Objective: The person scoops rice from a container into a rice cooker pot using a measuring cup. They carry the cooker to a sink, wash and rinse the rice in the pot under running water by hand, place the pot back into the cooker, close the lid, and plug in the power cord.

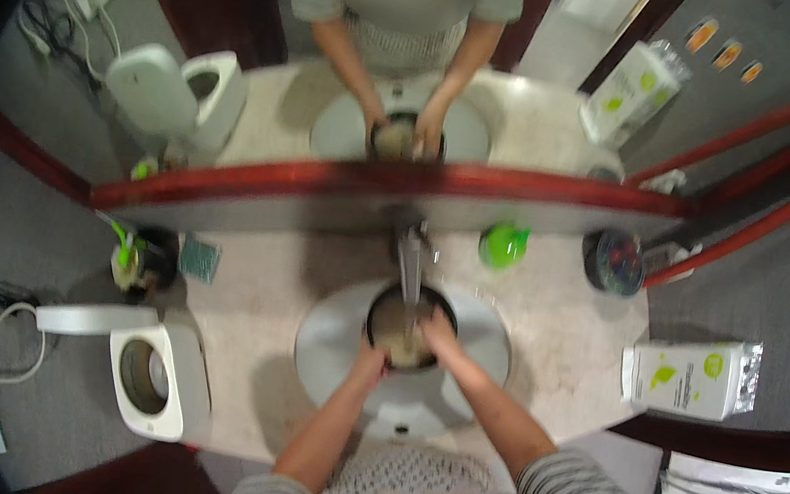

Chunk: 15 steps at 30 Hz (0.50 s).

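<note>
Over the white oval sink basin (327, 351) is a dark-rimmed round pot (376, 312), with pale, cloudy, rice-like contents in it. My left hand (370, 366) grips the near left side of its rim. On the right, my right hand (438, 336) reaches over the rim with its fingers inside the pot; whether they close on anything is hidden. A metal tap (410, 260) extends above the pot, and a stream of water appears to fall from it into the contents.
A white appliance (194, 385) with its lid raised stands left. Beyond it are a green scouring pad (199, 260) and a holder with a green-handled brush (134, 267). A green bottle (505, 246), dark tub (616, 263) and white printed packet (684, 375) sit right. A red-framed mirror (405, 176) rises behind.
</note>
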Tool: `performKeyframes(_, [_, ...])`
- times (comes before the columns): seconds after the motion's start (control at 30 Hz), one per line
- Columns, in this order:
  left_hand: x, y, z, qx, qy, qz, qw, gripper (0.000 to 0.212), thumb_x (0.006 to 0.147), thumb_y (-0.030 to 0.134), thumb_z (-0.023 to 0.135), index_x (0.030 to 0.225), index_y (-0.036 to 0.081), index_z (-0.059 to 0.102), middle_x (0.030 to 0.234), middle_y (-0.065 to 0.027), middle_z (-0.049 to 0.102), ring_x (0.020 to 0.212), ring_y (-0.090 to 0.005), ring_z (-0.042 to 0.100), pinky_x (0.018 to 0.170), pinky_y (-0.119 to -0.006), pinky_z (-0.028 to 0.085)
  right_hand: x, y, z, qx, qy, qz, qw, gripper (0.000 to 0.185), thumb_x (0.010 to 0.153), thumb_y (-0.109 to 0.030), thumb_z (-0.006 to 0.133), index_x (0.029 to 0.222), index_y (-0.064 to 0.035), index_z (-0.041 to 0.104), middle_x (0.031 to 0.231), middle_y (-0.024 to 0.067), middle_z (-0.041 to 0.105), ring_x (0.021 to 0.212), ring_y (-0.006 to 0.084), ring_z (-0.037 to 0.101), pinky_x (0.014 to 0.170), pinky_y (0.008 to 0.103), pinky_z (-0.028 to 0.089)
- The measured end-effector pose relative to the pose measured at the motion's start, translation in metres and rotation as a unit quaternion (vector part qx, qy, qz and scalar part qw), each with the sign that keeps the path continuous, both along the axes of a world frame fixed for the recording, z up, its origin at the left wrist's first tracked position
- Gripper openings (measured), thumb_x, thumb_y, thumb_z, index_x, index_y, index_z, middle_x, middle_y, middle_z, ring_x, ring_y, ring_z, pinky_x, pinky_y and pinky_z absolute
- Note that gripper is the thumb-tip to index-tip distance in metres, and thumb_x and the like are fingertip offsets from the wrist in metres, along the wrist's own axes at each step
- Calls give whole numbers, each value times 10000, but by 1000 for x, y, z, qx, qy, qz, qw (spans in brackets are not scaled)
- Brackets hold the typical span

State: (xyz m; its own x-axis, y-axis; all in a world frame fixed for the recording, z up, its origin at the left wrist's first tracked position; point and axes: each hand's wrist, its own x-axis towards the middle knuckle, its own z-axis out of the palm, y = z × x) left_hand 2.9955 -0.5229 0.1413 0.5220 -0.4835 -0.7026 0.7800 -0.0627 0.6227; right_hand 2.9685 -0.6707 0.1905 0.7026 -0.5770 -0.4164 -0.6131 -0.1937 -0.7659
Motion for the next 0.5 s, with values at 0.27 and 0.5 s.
performKeyframes(0.27, [-8,8,27,47,12,-21,999,789,616,-65,419,1279,257,136,969,-178,473,632,-270,553,419,-355,489,2,14,-27,-166,56,447,877,523,685,-390,550,1112,-91,511,1004,224,551,943,369,524,827,411,417])
performKeyframes(0.5, [-3,7,-7,-24,75,-22,997,741,578,-87,385,1243,199,226,940,-173,482,574,-278,550,390,-354,488,26,8,20,-256,118,537,795,468,757,-439,495,1165,-208,484,1185,171,455,1093,350,427,834,529,373])
